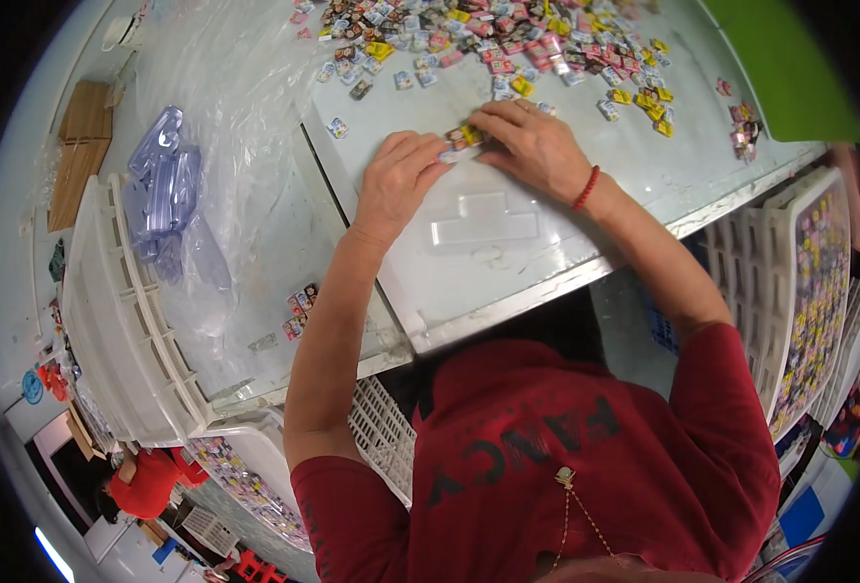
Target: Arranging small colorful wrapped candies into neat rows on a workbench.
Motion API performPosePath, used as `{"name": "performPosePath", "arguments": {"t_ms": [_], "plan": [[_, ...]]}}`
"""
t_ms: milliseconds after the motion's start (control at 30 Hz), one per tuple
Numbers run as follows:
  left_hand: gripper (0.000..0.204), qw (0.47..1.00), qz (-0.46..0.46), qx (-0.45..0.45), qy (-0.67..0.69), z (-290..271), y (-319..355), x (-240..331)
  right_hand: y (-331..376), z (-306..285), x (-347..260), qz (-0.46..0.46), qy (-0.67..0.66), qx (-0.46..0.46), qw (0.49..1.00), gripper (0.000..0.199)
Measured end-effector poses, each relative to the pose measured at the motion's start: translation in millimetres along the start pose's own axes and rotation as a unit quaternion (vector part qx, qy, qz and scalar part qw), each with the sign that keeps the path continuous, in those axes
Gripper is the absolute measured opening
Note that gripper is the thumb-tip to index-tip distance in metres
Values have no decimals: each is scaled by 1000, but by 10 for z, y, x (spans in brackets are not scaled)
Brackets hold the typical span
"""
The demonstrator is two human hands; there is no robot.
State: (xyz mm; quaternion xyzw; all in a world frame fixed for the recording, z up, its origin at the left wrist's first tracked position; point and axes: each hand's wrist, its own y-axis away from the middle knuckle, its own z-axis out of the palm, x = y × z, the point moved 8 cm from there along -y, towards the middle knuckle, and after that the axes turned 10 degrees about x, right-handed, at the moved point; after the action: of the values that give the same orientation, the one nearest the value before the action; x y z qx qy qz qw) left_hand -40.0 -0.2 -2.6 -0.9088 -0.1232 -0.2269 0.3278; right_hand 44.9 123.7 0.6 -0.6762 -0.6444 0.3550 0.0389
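My left hand [398, 185] and my right hand [539, 151] meet over the white table. Between their fingertips is a short row of small printed pieces [464, 138], in yellow, brown and other colours. Both hands have their fingers closed at its ends, the left at the near left end and the right at the far right end. The fingers partly hide the row. Just below it, nearer my body, lies a clear plastic tray [483, 219] with a stepped outline. A large loose pile of similar small pieces [508, 39] spreads over the far side of the table.
Clear bluish plastic trays [168, 189] are stacked at left beside crumpled plastic film [245, 117]. A few pieces [300, 309] lie near my left forearm. White crates [124, 321] stand at left, and filled white trays [804, 291] at right. A green surface [790, 68] borders the far right.
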Motion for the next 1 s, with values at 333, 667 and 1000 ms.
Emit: {"name": "performPosePath", "arguments": {"t_ms": [333,667,1000], "plan": [[51,997,-66,21,-37,-312,161,-96,-44,-45,32,-26,-19,-13,999,51],[45,995,-100,7,-1,-153,150,-126,-78,118,-4,-23,9,-46,999,45],[37,996,-79,37,2,-77,97,-79,-84,99,-51,-57,25,10,998,34]]}}
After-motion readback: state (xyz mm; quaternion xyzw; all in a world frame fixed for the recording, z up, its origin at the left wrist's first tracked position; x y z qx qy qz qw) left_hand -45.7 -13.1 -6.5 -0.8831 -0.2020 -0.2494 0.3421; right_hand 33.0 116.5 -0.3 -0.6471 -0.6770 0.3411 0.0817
